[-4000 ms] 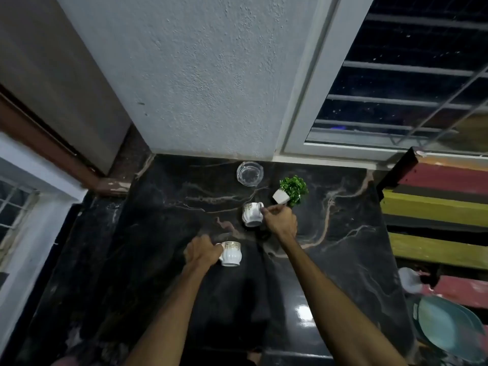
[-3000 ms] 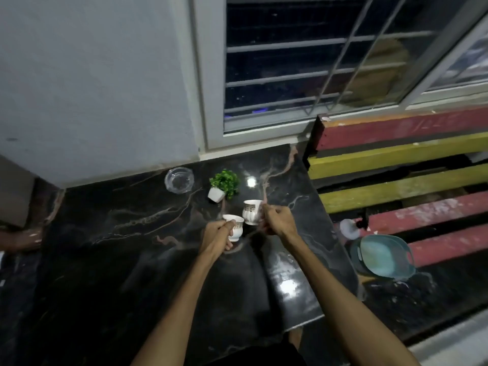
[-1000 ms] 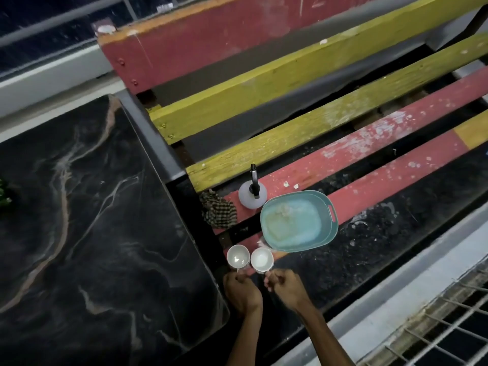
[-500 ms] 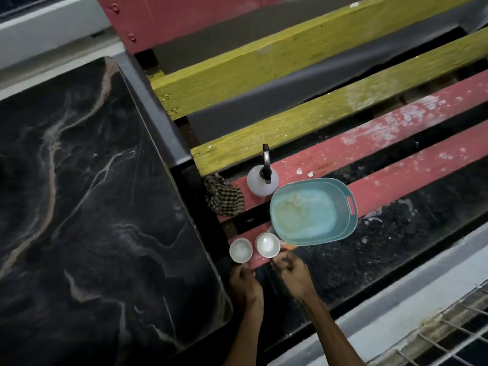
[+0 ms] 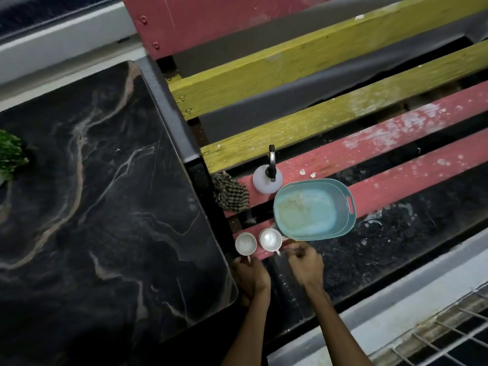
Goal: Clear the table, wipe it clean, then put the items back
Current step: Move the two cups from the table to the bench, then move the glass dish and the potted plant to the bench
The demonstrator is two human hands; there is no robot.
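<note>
1. Both cups are now sitting on the red slat of the bench [image 5: 396, 154], off the marble table [image 5: 105, 207]; a few seconds back they were being lifted from the table beside the plant [image 5: 9, 154], which is still waiting there.
2. Left hand [image 5: 250, 276] is sitting just behind the left cup [image 5: 245, 243], fingers curled near its handle; right hand [image 5: 306, 262] is loosely curled just behind the right cup [image 5: 270, 239]. Can't tell whether either is still pinching a handle or has let go.
3. Cups are standing upright, close together, right one just beside the teal tub [image 5: 314, 210].
4. Handling call: small ceramic, light, rigid, chippable, glazed so likely slick; the slat is narrow, so tipping is a risk. Best grip is looking like the handle or a pinch across the rim.
5. Spray bottle [image 5: 267, 179] and checked cloth [image 5: 231, 192] are lying near on the bench, ready for wiping.
</note>
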